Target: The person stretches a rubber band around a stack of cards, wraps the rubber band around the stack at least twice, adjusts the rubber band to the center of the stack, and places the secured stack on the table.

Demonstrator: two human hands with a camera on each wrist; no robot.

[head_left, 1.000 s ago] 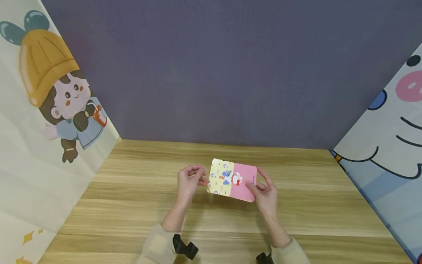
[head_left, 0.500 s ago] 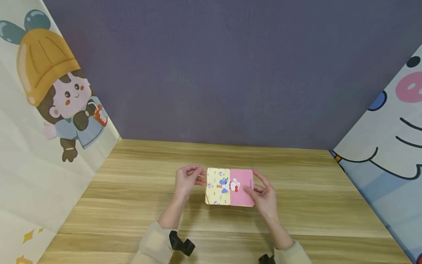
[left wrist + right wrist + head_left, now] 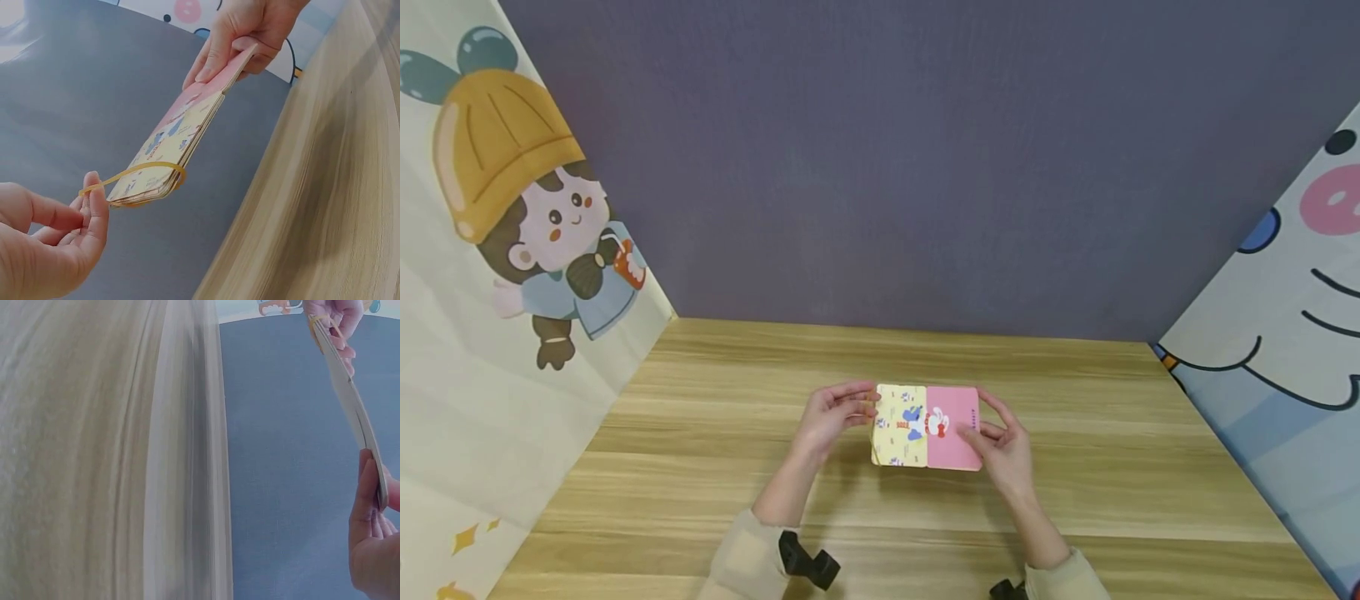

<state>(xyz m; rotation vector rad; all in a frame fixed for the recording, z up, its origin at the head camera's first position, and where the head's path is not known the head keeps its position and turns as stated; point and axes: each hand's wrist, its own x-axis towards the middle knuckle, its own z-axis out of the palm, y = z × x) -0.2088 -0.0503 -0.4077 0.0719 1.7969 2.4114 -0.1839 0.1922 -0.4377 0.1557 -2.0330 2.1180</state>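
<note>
A thin booklet (image 3: 955,408), half pink and half pale yellow with cartoon figures, is held above the table. My right hand (image 3: 1007,458) pinches its pink end, thumb on top and fingers beneath. A yellow rubber band (image 3: 147,165) loops round a corner of the yellow end in the left wrist view. My left hand (image 3: 827,421) is at that end, with the band stretched to its fingertips (image 3: 92,181). Layered page edges show along the booklet's side. In the right wrist view the booklet (image 3: 350,394) appears edge-on between both hands.
The wood-grain table (image 3: 1112,467) lies beneath both hands. A dark grey-blue panel (image 3: 880,167) rises behind it. Cartoon-printed panels stand at the left (image 3: 460,417) and right (image 3: 1285,333).
The booklet has turned from tilted to nearly level and come slightly nearer the person. The left hand's fingers have spread somewhat at the yellow end. My right hand keeps its pinch.
</note>
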